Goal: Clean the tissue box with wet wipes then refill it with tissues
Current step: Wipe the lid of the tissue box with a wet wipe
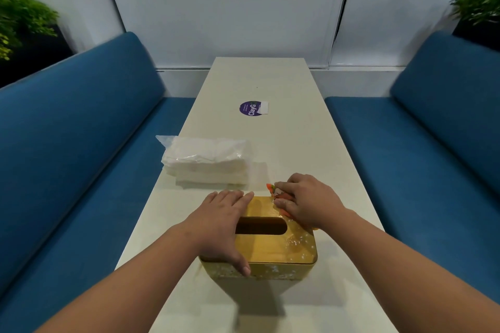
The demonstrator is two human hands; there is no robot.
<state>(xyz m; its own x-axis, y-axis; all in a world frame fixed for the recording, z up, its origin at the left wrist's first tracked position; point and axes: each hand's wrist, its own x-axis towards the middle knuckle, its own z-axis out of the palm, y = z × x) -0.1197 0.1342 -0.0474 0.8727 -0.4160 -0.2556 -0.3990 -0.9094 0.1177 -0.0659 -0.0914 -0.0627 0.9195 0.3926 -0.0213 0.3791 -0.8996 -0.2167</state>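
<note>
While one gold tissue box is steadied on the white table by the flat left hand, one orange wipe packet is gripped by the right hand; one bagged tissue stack lies just beyond.

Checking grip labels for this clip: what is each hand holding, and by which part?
Left hand steadies the tissue box, flat on its lid. Right hand pinches a small orange packet at the far right corner.

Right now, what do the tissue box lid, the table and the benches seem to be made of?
Tissue box lid: looks like light wood or bamboo, smooth satin finish with faint grain; white specks lie on it.
Table: cream, smooth and matte, probably laminate; I cannot tell for sure.
Benches: blue woven fabric over padding, judging by the soft rounded edges and dull surface.
</note>
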